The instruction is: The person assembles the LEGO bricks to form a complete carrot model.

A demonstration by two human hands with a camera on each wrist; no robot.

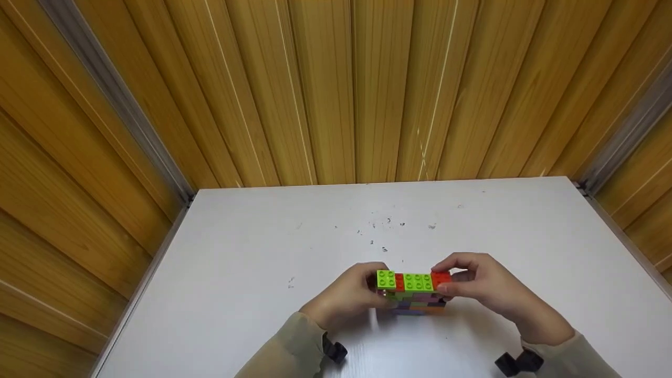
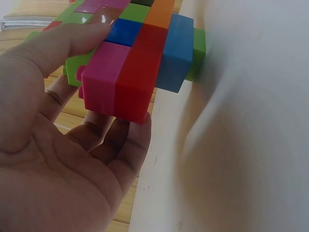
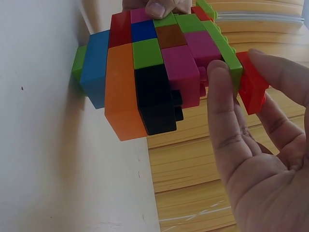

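A wall of coloured toy bricks stands on the white table near its front middle. Its top row alternates green and red. My left hand grips the wall's left end: the thumb lies on the near face and the fingers curl behind it. My right hand pinches the red brick at the right end of the top row between its thumb and fingers. The bottom green and blue bricks touch the table.
Wood-panel walls close in the table at the back and both sides. Small dark specks mark the tabletop behind the bricks. Black wrist mounts sit on both sleeves near the front edge.
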